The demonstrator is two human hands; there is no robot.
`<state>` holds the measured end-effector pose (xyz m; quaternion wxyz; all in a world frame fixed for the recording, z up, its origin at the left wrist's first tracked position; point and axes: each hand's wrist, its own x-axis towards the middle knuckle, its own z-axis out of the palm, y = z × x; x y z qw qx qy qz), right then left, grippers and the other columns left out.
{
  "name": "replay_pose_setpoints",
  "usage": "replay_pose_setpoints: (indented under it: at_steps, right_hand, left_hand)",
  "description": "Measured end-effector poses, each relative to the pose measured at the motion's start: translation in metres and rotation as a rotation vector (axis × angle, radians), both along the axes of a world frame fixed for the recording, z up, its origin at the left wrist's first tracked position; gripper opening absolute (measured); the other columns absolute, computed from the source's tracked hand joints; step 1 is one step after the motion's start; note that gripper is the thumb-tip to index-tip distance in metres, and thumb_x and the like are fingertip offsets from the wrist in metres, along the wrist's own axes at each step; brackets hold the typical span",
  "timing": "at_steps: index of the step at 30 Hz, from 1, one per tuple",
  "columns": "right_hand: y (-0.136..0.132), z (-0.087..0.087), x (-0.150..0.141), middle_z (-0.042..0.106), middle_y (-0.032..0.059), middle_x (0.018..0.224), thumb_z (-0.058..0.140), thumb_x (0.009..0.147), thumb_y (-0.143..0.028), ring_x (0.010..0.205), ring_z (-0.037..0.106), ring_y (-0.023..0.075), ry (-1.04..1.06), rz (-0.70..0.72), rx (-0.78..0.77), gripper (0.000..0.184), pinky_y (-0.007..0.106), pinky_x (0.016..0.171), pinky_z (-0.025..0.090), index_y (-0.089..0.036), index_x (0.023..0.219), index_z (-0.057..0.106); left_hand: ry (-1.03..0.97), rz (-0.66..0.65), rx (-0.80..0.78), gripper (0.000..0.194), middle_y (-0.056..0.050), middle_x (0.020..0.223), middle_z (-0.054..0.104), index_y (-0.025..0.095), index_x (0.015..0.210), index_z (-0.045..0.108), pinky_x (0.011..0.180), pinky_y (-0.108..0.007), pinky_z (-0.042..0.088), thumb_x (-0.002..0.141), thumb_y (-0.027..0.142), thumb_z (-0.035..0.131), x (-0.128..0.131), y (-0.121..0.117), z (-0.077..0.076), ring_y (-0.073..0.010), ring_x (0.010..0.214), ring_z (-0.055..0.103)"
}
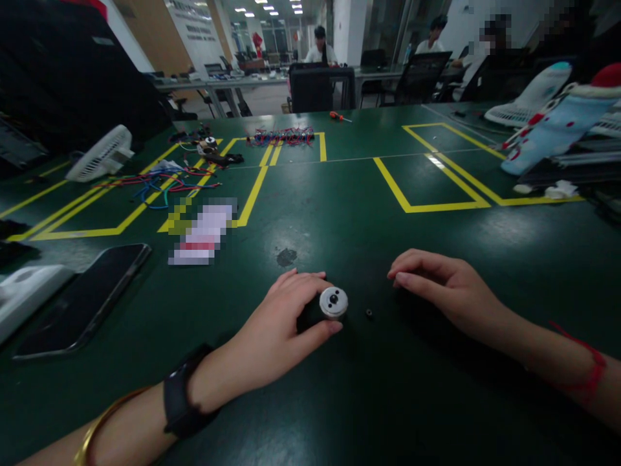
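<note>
My left hand (286,317) curves around a small silver cylindrical motor (334,302) that stands on the green table, its round face with dark holes turned up. The thumb lies along the near side and the index finger along the far side. Just right of the motor, a tiny dark ring-shaped part (369,313) lies on the tabletop. Farther right rests my right hand (449,285), its fingers loosely bent and a gap showing between thumb and index finger. Nothing is visible in it, and it touches neither the motor nor the small part.
At left lie a phone (92,298) and a white power strip (32,291). Behind them are tangled wires (169,181) and a white fan (101,155). A wire bundle (284,136) and a screwdriver (339,116) lie at the far side. A blue plush-like case (557,133) stands right.
</note>
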<state>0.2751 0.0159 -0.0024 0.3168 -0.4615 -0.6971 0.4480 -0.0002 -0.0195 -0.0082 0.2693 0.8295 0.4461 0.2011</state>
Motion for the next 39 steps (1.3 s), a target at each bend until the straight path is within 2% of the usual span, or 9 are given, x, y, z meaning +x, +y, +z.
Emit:
replay_pose_setpoints:
  at_steps: [5,10,16,22,27,29,35,39]
  right_hand:
    - [0.001,-0.001,0.000,0.064,-0.0005,0.085,0.065,0.085,-0.038,0.078,0.059,0.0134,0.077,-0.064,-0.069,0.015,0.026,0.070,0.046,-0.023,0.089,0.067]
    - [0.000,0.000,-0.001,0.065,-0.0010,0.089,0.062,0.087,-0.038,0.082,0.060,0.0139,0.007,-0.012,-0.054,0.015,0.026,0.072,0.046,-0.025,0.092,0.066]
    - [-0.003,-0.001,-0.003,0.063,0.0015,0.100,0.056,0.090,-0.029,0.093,0.060,0.0160,-0.209,0.141,0.162,0.014,0.031,0.081,0.047,-0.025,0.101,0.064]
    - [-0.009,-0.002,-0.011,0.058,0.0064,0.110,0.063,0.084,-0.027,0.103,0.053,0.0207,-0.407,0.338,0.368,0.028,0.037,0.088,0.045,-0.022,0.112,0.062]
    - [-0.007,0.004,-0.022,0.059,0.0064,0.102,0.059,0.087,-0.027,0.092,0.054,0.0222,-0.551,0.370,0.447,0.013,0.040,0.080,0.045,-0.022,0.096,0.066]
    - [-0.005,0.007,-0.027,0.059,0.0060,0.099,0.058,0.087,-0.024,0.089,0.055,0.0208,-0.533,0.349,0.440,0.011,0.039,0.079,0.045,-0.020,0.093,0.065]
    - [-0.007,0.025,-0.044,0.057,0.0060,0.103,0.060,0.086,-0.019,0.094,0.057,0.0164,-0.248,0.304,0.489,0.011,0.029,0.083,0.047,-0.018,0.097,0.063]
    - [-0.008,0.035,-0.058,0.057,0.0061,0.105,0.059,0.087,-0.020,0.095,0.056,0.0172,-0.260,0.335,0.525,0.013,0.031,0.086,0.045,-0.018,0.098,0.065]
  left_hand:
    - [0.014,-0.013,-0.022,0.035,0.000,0.127,0.058,0.029,0.122,0.048,0.114,-0.046,0.019,0.089,0.035,0.061,-0.001,0.000,-0.001,-0.0221,0.130,0.042]
    - [0.020,-0.009,-0.020,0.037,-0.001,0.129,0.057,0.029,0.123,0.048,0.115,-0.047,0.018,0.089,0.035,0.060,0.000,0.000,0.000,-0.0227,0.131,0.042]
    - [0.006,0.009,-0.024,0.035,0.000,0.128,0.058,0.030,0.120,0.051,0.113,-0.047,0.022,0.087,0.035,0.063,0.000,0.001,0.000,-0.0226,0.129,0.043]
    - [-0.015,0.008,0.002,0.033,0.000,0.124,0.061,0.029,0.116,0.055,0.112,-0.045,0.024,0.086,0.036,0.066,0.001,0.000,-0.001,-0.0224,0.127,0.045]
    - [-0.037,-0.003,0.033,0.034,0.000,0.123,0.062,0.028,0.116,0.056,0.110,-0.043,0.026,0.085,0.037,0.067,0.002,0.002,-0.001,-0.0229,0.124,0.048]
    - [-0.041,-0.008,0.038,0.034,0.000,0.122,0.062,0.027,0.115,0.056,0.108,-0.042,0.028,0.084,0.036,0.068,0.002,0.002,-0.001,-0.0230,0.123,0.049]
    - [-0.049,-0.021,0.029,0.033,0.000,0.118,0.062,0.027,0.115,0.056,0.109,-0.041,0.026,0.085,0.034,0.067,0.003,0.002,0.000,-0.0222,0.122,0.049]
    - [-0.056,-0.028,0.037,0.034,0.000,0.117,0.062,0.026,0.117,0.054,0.110,-0.040,0.025,0.086,0.034,0.066,0.003,0.003,-0.001,-0.0215,0.122,0.049]
